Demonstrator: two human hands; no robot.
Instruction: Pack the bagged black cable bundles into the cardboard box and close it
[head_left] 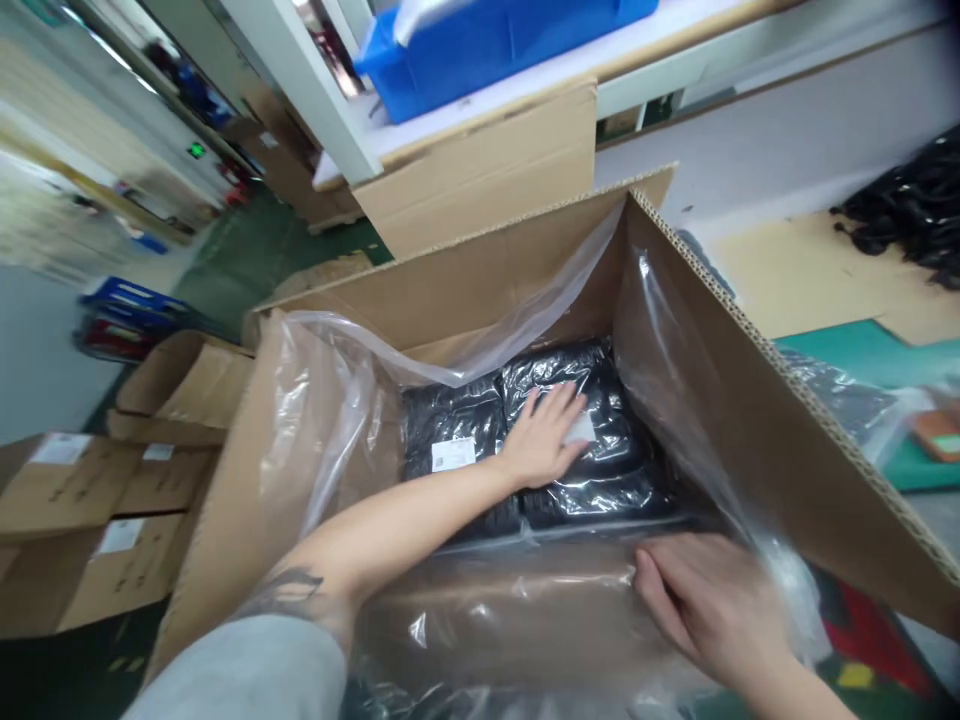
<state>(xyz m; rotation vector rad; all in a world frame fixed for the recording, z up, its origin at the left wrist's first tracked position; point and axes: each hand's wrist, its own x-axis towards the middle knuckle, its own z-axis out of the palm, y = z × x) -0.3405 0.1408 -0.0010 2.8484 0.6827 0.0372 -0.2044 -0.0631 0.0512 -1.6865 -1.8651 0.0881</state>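
the head-worn camera looks forward and down, close above an open carton (450, 290).

Two hands (540, 437) (709, 610), four black packs (559, 385), one cardboard carton (480, 290).

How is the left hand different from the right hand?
The left hand lies flat with spread fingers, while the right hand curls. The left hand rests on a shiny black pack; the right hand holds a clear plastic liner. The left hand reaches deeper into the cardboard box than the right hand. Both hands are bare.
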